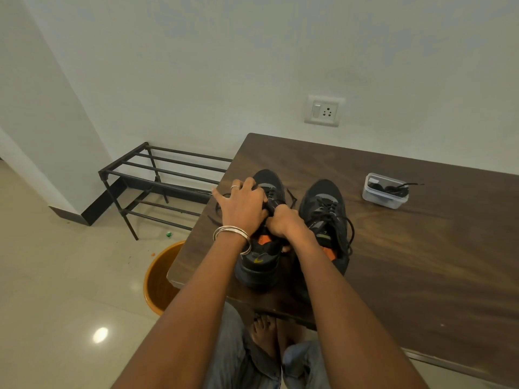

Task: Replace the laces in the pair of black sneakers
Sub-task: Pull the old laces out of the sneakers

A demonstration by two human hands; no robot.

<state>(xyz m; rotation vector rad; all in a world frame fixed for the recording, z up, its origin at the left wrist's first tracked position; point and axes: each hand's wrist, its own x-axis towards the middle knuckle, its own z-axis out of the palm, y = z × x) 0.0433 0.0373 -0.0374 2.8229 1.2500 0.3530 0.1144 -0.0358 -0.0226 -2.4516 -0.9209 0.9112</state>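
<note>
Two black sneakers with orange insoles stand side by side on the dark wooden table (407, 248), toes pointing away from me. Both hands are on the left sneaker (261, 265). My left hand (244, 204) lies over its lacing area with fingers curled down onto the laces. My right hand (283, 224) pinches the tongue or lace at the throat; which one is hidden by the fingers. Loose black lace ends (292, 196) trail on both sides of that shoe. The right sneaker (325, 217) stands laced and untouched.
A small clear plastic box (384, 190) holding black laces sits at the back right of the table. A black metal shoe rack (157, 181) stands on the floor to the left, with an orange bucket (160, 279) beside the table corner. My bare feet show under the table.
</note>
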